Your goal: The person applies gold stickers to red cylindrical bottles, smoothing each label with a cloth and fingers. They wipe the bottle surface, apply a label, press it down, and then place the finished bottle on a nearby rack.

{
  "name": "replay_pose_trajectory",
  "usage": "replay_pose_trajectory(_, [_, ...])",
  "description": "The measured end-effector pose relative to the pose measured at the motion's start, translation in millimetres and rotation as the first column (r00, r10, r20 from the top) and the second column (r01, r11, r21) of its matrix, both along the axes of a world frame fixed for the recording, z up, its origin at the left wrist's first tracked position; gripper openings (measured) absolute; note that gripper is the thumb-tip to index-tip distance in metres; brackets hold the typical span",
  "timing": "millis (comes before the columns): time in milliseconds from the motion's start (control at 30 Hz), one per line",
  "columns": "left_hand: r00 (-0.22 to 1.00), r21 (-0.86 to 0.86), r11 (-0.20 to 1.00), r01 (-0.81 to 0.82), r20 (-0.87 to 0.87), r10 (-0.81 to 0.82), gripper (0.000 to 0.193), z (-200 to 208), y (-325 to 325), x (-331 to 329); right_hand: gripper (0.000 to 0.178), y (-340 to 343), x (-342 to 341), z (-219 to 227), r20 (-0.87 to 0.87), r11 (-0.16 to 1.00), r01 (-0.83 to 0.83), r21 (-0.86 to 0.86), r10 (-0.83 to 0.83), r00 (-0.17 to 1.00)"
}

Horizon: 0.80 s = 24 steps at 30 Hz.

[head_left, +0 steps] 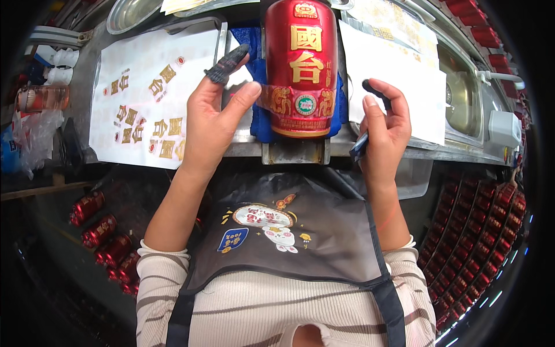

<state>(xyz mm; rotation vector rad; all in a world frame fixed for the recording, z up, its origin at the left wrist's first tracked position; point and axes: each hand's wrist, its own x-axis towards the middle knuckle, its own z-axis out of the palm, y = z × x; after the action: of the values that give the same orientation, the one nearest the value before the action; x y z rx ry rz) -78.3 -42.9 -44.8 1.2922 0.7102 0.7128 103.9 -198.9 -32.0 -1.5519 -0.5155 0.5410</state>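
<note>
A shiny red bottle (299, 78) with gold characters lies in a blue cradle (263, 124) on the bench before me. Around its lower part runs a band of gold figures with a round green-and-white emblem. My left hand (217, 110) is just left of the bottle, thumb and index finger apart, with a black finger cot (228, 63) on the index finger. Right of the bottle, my right hand (384, 127) is half curled, with a dark cover on one fingertip. From its palm sticks out a small dark flat piece (359, 147); its kind is unclear.
On the left lies a white sheet (139, 69) with gold character decals; another white sheet (399, 87) is on the right, near a metal basin (462, 92). Racks of red bottles (474, 248) stand at lower right, more bottles (99, 230) at lower left. Plastic bags (37, 133) hang by the left edge.
</note>
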Motion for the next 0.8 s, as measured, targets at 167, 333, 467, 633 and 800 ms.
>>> replay_pose_trajectory(167, [0.993, -0.027, 0.994, 0.105, 0.06, -0.103, 0.067, -5, -10, 11, 0.04, 15, -8, 8, -0.189, 0.964, -0.256, -0.073, 0.239, 0.952])
replay_pose_trajectory(333, [0.983, -0.035, 0.986, 0.164, 0.089, -0.161, 0.072, -7, -9, 12, 0.046, 19, -8, -3, -0.181, 0.963, -0.264, 0.055, 0.269, 0.946])
replay_pose_trajectory(467, [0.983, -0.042, 0.984, 0.171, 0.076, -0.167, 0.074, -8, -6, 11, 0.047, 20, -5, -5, -0.152, 0.957, -0.284, 0.049, 0.289, 0.945])
replay_pose_trajectory(633, [0.985, -0.033, 0.988, 0.149, 0.094, -0.145, 0.071, -6, -6, 13, 0.048, 20, -4, -5, -0.171, 0.956, -0.289, 0.047, 0.292, 0.941])
replay_pose_trajectory(800, [0.992, 0.014, 0.993, 0.121, 0.034, -0.121, 0.065, 2, -11, 18, 0.046, 20, -5, -2, -0.16, 0.955, -0.295, 0.022, 0.295, 0.942])
